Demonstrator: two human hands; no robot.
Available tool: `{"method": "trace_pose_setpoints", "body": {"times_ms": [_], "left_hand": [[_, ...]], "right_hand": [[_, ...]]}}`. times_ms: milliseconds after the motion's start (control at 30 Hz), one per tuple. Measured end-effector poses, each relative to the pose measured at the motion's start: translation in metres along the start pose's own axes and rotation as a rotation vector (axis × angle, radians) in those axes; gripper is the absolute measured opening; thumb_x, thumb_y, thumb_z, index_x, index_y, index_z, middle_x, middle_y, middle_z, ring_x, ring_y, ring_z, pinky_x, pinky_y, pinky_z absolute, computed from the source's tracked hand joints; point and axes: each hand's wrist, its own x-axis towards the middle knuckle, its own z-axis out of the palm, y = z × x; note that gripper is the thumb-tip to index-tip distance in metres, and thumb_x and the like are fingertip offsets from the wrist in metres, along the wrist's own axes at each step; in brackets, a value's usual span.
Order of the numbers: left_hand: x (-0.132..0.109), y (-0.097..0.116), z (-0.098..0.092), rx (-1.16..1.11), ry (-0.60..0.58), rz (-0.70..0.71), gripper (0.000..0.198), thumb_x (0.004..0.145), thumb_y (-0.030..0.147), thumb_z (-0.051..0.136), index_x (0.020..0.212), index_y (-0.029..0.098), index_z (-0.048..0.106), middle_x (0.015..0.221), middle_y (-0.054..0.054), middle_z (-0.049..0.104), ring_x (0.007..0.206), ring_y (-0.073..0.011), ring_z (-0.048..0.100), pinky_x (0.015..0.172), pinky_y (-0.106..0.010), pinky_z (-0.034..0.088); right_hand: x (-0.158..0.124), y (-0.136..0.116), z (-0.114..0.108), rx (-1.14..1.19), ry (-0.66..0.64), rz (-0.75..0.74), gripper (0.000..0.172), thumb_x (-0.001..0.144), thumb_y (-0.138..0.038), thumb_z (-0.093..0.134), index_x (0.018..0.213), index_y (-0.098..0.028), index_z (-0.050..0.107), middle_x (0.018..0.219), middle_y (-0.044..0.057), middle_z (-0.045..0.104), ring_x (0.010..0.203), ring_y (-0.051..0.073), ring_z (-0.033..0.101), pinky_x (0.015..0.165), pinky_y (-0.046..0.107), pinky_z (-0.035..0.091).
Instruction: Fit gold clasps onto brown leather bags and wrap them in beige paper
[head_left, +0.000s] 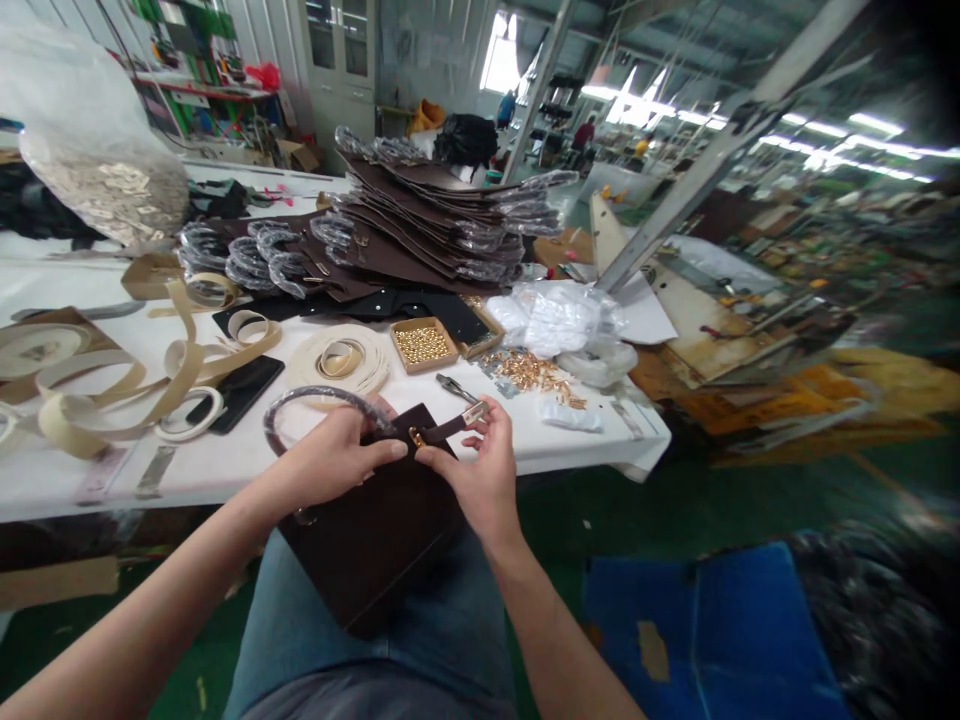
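A dark brown leather bag panel (375, 540) rests on my lap against the table's front edge. My left hand (337, 455) is closed on its top edge, beside a plastic-wrapped handle (315, 402) that arches up from it. My right hand (480, 470) pinches a narrow brown strap (450, 428) that ends in a gold metal buckle (474, 411). Both thumbs meet near a small gold fitting (415, 437) on the panel.
The white table (225, 460) carries cream strap coils (341, 362), a small box of gold rivets (424, 345), loose gold hardware (532, 375), pliers (454, 388), plastic bags (559, 320) and a tall stack of brown panels (442, 225). A blue mat (712, 630) lies on the green floor to the right.
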Motion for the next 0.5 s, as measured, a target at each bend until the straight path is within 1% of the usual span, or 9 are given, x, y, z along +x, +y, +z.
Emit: {"method": "trace_pose_setpoints", "body": {"times_ms": [33,100,133,167,200,267,333,433,500], "left_hand": [[-0.003,0.001,0.001,0.001,0.011,-0.011,0.038,0.093,0.056,0.078,0.108,0.021,0.076,0.080,-0.003,0.073,0.073,-0.0231,0.065,0.065,-0.032,0.045],[-0.008,0.002,0.004,-0.013,0.058,-0.017,0.039,0.091,0.058,0.081,0.101,0.022,0.074,0.079,-0.002,0.073,0.074,-0.0224,0.066,0.065,-0.031,0.045],[-0.010,0.002,0.006,-0.026,0.089,-0.014,0.039,0.091,0.059,0.081,0.098,0.022,0.073,0.081,-0.002,0.074,0.075,-0.0223,0.067,0.066,-0.031,0.046],[-0.012,0.003,0.008,-0.032,0.122,-0.011,0.039,0.091,0.059,0.082,0.096,0.022,0.072,0.082,-0.002,0.075,0.076,-0.0225,0.067,0.067,-0.031,0.046],[-0.015,0.003,0.009,-0.025,0.159,-0.007,0.038,0.092,0.059,0.081,0.094,0.022,0.072,0.083,-0.002,0.075,0.077,-0.0228,0.068,0.067,-0.031,0.047],[-0.020,0.001,0.010,0.016,0.227,0.001,0.036,0.094,0.057,0.080,0.094,0.022,0.072,0.083,-0.002,0.076,0.079,-0.0238,0.069,0.071,-0.033,0.049],[-0.027,-0.001,0.008,0.057,0.263,0.019,0.032,0.096,0.054,0.078,0.094,0.023,0.072,0.084,-0.002,0.077,0.083,-0.0250,0.071,0.076,-0.034,0.051],[-0.043,-0.005,0.003,0.051,0.183,0.092,0.021,0.100,0.045,0.074,0.102,0.024,0.074,0.096,-0.003,0.081,0.095,-0.0273,0.074,0.089,-0.037,0.055],[-0.052,-0.007,0.000,0.032,0.104,0.164,0.016,0.102,0.038,0.071,0.112,0.026,0.075,0.112,-0.005,0.083,0.112,-0.0296,0.076,0.105,-0.041,0.055]], "right_hand": [[0.002,-0.003,-0.003,0.069,-0.150,0.087,0.106,0.063,-0.044,0.113,0.155,-0.023,0.064,0.131,0.012,0.074,0.109,0.027,0.073,0.090,0.038,0.064],[0.007,-0.014,-0.008,0.221,-0.490,0.247,0.076,0.071,-0.045,0.108,0.137,-0.021,0.078,0.122,0.010,0.079,0.103,0.026,0.077,0.088,0.037,0.063],[0.008,-0.020,-0.009,0.291,-0.616,0.297,0.061,0.076,-0.046,0.106,0.127,-0.021,0.082,0.115,0.007,0.081,0.098,0.024,0.077,0.087,0.037,0.063],[0.009,-0.026,-0.010,0.346,-0.690,0.320,0.050,0.080,-0.047,0.103,0.119,-0.021,0.085,0.108,0.005,0.082,0.093,0.023,0.076,0.086,0.036,0.062],[0.008,-0.032,-0.009,0.383,-0.711,0.319,0.044,0.082,-0.048,0.102,0.113,-0.021,0.086,0.103,0.003,0.081,0.089,0.022,0.075,0.085,0.035,0.062],[0.003,-0.039,-0.003,0.428,-0.672,0.289,0.038,0.083,-0.048,0.101,0.107,-0.022,0.087,0.097,0.001,0.081,0.086,0.020,0.074,0.083,0.034,0.061],[-0.004,-0.042,0.004,0.458,-0.656,0.279,0.035,0.086,-0.048,0.100,0.107,-0.023,0.088,0.100,0.002,0.082,0.092,0.023,0.076,0.088,0.036,0.062],[-0.017,-0.038,0.013,0.415,-0.629,0.258,0.033,0.089,-0.047,0.097,0.110,-0.023,0.088,0.106,0.004,0.084,0.100,0.026,0.077,0.094,0.040,0.062],[-0.024,-0.034,0.017,0.318,-0.555,0.209,0.030,0.089,-0.044,0.096,0.107,-0.022,0.087,0.103,0.004,0.083,0.095,0.026,0.076,0.090,0.039,0.061]]}}
